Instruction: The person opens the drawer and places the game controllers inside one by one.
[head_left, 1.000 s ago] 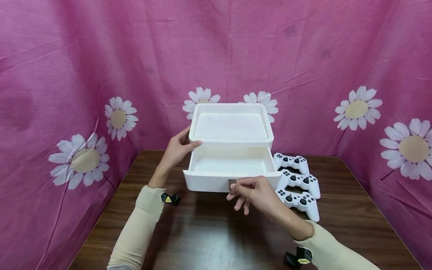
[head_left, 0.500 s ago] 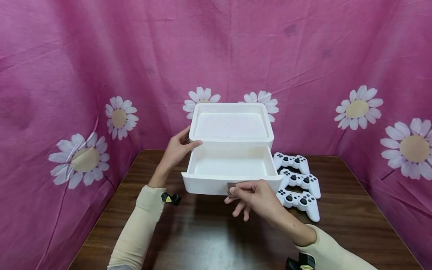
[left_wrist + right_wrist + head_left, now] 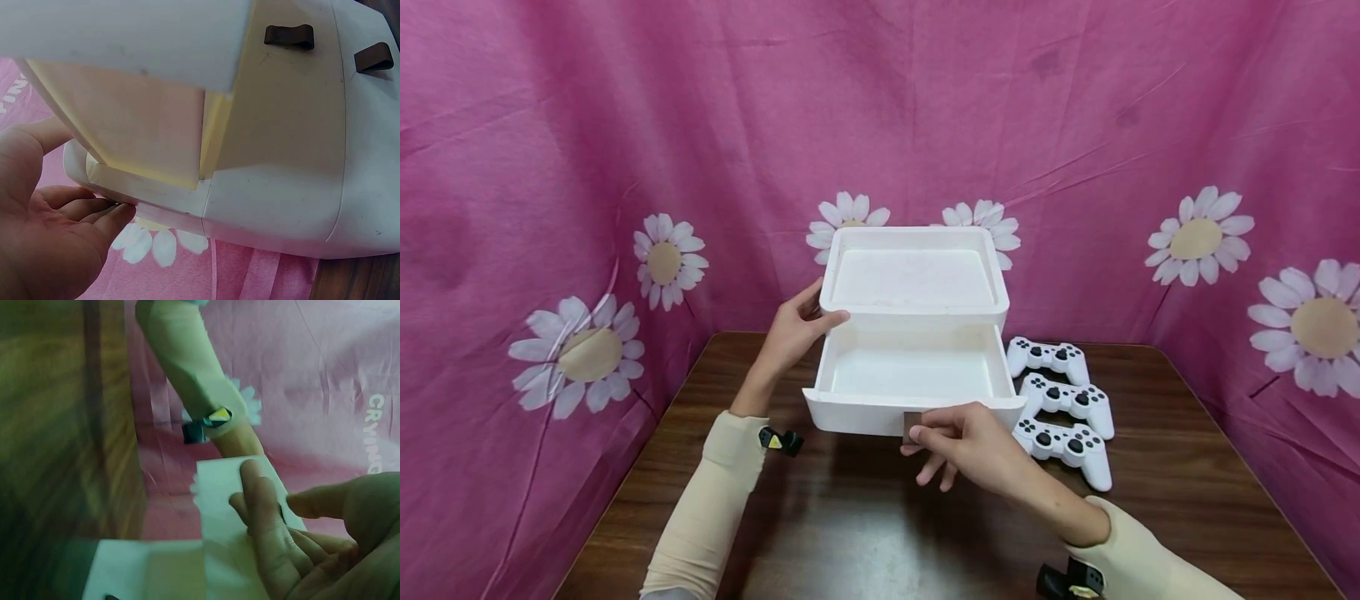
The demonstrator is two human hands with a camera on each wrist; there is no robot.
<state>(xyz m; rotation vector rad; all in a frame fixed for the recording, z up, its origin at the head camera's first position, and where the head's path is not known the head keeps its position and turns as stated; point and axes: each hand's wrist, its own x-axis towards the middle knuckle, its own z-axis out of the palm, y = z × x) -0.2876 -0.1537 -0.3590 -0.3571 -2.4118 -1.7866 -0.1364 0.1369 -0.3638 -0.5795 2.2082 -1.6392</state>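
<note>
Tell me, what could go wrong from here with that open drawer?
The white rectangular drawer is well out of the white plastic-looking cabinet; pulled further by the small brown tab in the right hand, it might tip or slip free.
The left hand has its thumb by the opening, so shutting the drawer could pinch it.
Three white game controllers with black thumbsticks lie close to the right hand, which might knock them.

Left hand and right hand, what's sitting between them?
The pulled-out white drawer, as the head view shows. The left hand grips the left side of the drawer unit; the right hand pinches the brown tab on the drawer's front.
</note>
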